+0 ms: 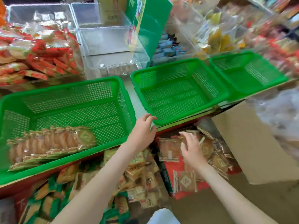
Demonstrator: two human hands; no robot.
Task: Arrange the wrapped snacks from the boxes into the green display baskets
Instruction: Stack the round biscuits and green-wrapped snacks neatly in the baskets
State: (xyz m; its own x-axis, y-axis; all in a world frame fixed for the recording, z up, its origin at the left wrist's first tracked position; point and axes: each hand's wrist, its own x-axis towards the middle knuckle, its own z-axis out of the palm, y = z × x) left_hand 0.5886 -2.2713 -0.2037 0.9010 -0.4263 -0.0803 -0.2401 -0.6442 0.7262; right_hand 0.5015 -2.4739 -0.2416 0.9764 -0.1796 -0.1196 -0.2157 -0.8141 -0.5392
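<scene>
Snacks in clear wrappers (53, 143) line the left green perforated plastic basket (64, 94); more fill the red cardboard box (169, 170). Left hand (143, 128) grips the middle green basket (163, 75) at its corner; right hand (191, 147) lies spread on boxed snacks.

shelf (137, 102) | 3 in a row on it: left green basket (64, 89), middle green basket (161, 66), right green basket (229, 56)
</scene>
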